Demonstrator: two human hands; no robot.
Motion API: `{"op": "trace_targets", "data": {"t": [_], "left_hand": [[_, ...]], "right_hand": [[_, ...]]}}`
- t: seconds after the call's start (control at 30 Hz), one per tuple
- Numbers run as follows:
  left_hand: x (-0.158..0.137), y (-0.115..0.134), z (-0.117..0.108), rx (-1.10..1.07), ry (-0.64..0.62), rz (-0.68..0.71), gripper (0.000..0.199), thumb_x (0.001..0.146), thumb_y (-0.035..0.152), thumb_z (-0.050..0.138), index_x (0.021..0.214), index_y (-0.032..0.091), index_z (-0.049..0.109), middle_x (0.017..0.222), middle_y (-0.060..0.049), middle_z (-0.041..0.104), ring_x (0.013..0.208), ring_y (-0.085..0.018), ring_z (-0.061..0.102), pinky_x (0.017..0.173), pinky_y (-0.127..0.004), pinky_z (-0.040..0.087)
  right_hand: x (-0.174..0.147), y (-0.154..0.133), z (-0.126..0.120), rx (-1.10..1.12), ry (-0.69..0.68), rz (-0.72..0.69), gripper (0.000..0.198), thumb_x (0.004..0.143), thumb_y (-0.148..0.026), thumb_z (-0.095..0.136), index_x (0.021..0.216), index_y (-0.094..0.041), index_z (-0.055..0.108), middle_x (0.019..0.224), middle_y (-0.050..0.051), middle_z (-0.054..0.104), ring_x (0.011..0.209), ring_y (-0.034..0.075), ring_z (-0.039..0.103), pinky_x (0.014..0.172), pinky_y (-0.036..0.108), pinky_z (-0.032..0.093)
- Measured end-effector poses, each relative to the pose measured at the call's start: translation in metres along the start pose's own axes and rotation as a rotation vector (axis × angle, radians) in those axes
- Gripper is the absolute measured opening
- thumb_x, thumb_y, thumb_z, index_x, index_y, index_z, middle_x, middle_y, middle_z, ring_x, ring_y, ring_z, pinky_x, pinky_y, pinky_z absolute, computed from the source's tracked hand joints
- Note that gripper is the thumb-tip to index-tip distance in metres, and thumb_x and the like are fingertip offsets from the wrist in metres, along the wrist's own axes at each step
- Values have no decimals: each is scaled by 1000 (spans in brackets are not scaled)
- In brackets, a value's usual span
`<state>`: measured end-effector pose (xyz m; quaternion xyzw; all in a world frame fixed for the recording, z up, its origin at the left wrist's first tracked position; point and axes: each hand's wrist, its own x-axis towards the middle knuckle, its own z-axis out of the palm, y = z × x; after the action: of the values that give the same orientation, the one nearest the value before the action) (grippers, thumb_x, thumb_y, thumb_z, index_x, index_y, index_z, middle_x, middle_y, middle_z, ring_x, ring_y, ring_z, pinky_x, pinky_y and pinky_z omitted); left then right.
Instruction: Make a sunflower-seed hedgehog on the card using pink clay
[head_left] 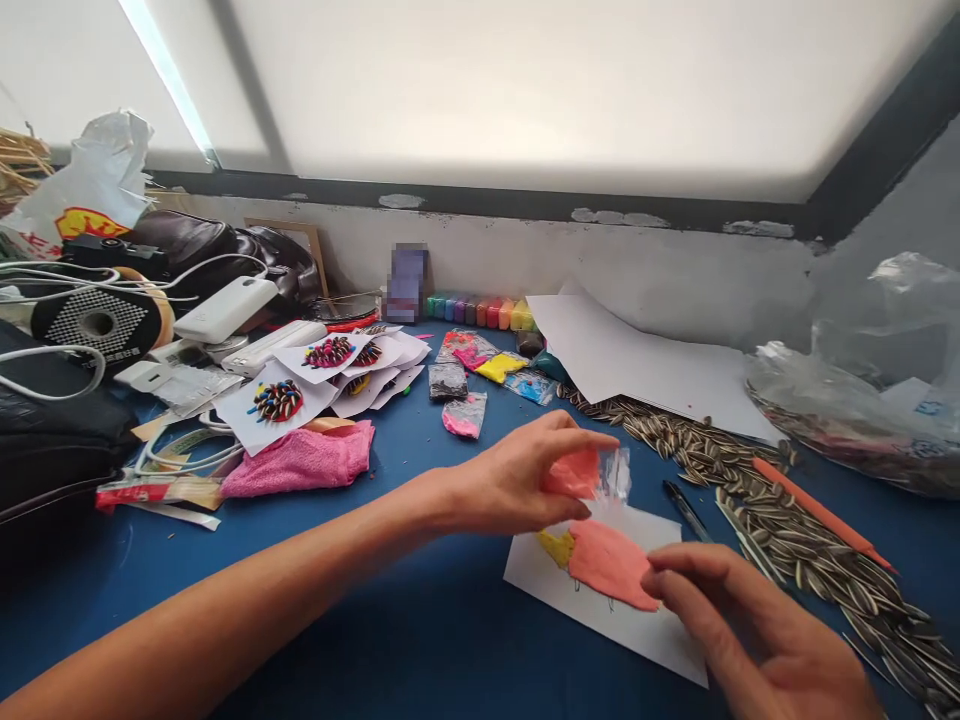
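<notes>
My left hand [517, 475] is closed on a small clear packet of coral modelling clay [574, 475], held above a white paper card [622, 635]. On that card lies a flat coral clay shape [611, 565] with a yellow clay piece [556, 547] at its left end and short drawn lines below it. Thumb and forefinger of my right hand [757, 620] are pinched together at the right end of the coral shape. Whether a bit of clay sits between them is hidden.
Sunflower seeds [817, 545] spread along the right, with an orange clay tool [821, 510] across them and a black pen [684, 508] beside. White sheets [645, 360] and clay packets [499, 367] lie behind. Finished cards [274, 405] and a pink cloth [300, 463] are left.
</notes>
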<state>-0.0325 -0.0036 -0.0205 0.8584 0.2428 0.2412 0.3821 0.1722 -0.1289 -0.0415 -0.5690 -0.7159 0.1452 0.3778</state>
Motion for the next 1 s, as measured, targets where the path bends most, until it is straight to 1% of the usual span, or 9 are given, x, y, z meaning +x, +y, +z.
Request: {"op": "trace_targets", "data": {"t": [0.1, 0.2, 0.3, 0.4, 0.5, 0.6, 0.77, 0.9, 1.0], "left_hand": [[-4, 8, 7, -55, -94, 35, 61, 77, 10, 69, 136, 16, 53, 111, -9, 52, 101, -17, 53, 90, -30, 49], [-6, 13, 12, -90, -134, 79, 61, 79, 16, 69, 137, 12, 52, 114, -12, 50, 103, -19, 54, 88, -29, 50], [-6, 18, 13, -94, -145, 86, 55, 80, 18, 69, 134, 14, 54, 114, -12, 52, 104, -19, 55, 85, -28, 50], [-5, 21, 13, -72, -149, 67, 45, 79, 19, 71, 123, 15, 59, 111, -9, 60, 101, -18, 58, 84, -27, 49], [-4, 22, 16, -60, -158, 48, 39, 80, 28, 72, 116, 16, 59, 106, -7, 67, 95, -18, 62, 82, -27, 46], [-4, 20, 20, -11, -144, 53, 38, 82, 31, 71, 114, 17, 59, 106, -7, 68, 95, -18, 63, 82, -27, 45], [-8, 18, 25, 40, -137, 27, 48, 83, 34, 71, 125, 16, 55, 116, -10, 66, 104, -21, 61, 89, -31, 44], [-10, 25, 23, 28, -168, 59, 43, 82, 25, 70, 121, 13, 58, 115, -10, 65, 108, -21, 58, 93, -30, 43], [-9, 33, 19, -6, -193, 75, 36, 84, 24, 67, 117, 11, 62, 108, -9, 67, 100, -18, 60, 88, -26, 43]], "right_hand": [[4, 2, -5, 143, -83, 221, 23, 91, -46, 53, 95, -28, 67, 72, -2, 73, 62, 12, 70, 56, 14, 55], [8, -2, -5, 235, -132, 310, 31, 90, -52, 52, 83, -26, 66, 64, -1, 68, 58, 12, 66, 56, 15, 55], [11, -10, -4, 283, -104, 340, 32, 86, -53, 56, 72, -25, 64, 57, -2, 62, 54, 11, 62, 52, 14, 53], [12, -16, -3, 320, -59, 359, 32, 84, -52, 59, 69, -25, 65, 54, -2, 59, 50, 10, 59, 49, 13, 51], [10, -13, -4, 320, -89, 355, 29, 86, -51, 57, 75, -26, 67, 57, -2, 60, 56, 11, 60, 53, 14, 52], [7, -8, -4, 331, -137, 374, 27, 87, -51, 56, 85, -27, 69, 68, 0, 65, 62, 12, 61, 57, 17, 53], [7, -13, -1, 391, -225, 446, 24, 86, -47, 59, 90, -25, 66, 77, 1, 68, 67, 15, 64, 60, 22, 55], [9, -23, -1, 409, -243, 436, 19, 83, -41, 61, 76, -24, 63, 66, -1, 62, 63, 15, 62, 60, 23, 55], [10, -25, -3, 381, -154, 441, 23, 83, -40, 60, 67, -23, 60, 60, -2, 58, 56, 11, 55, 54, 18, 51]]}}
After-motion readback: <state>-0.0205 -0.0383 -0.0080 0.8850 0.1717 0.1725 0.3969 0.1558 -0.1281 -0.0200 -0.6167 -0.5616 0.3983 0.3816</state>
